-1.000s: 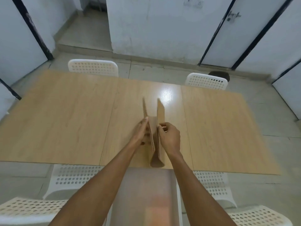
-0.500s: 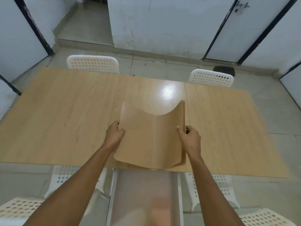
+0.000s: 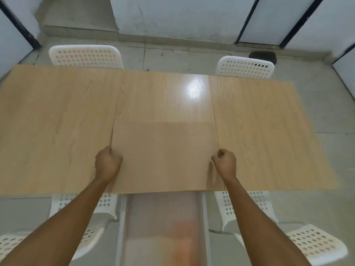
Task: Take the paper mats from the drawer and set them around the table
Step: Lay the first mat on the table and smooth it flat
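A tan paper mat point(image 3: 165, 156) lies spread flat on the wooden table point(image 3: 57, 121), at the middle of the near edge. My left hand point(image 3: 108, 163) grips the mat's left edge with curled fingers. My right hand point(image 3: 225, 163) pinches the mat's right edge. Below the table's near edge the open drawer point(image 3: 163, 223) sticks out toward me, with a pale translucent bottom. Whether more mats lie under the top one cannot be told.
Two white perforated chairs point(image 3: 85, 56) point(image 3: 245, 67) stand at the far side of the table. More white chairs point(image 3: 247, 206) point(image 3: 317, 244) sit at the near side beside the drawer. A dark object point(image 3: 263, 56) lies on the floor by the far wall.
The mat was folded upright between my hands, then curved open, and now lies flat on the table. My hands have moved apart to its left and right edges.
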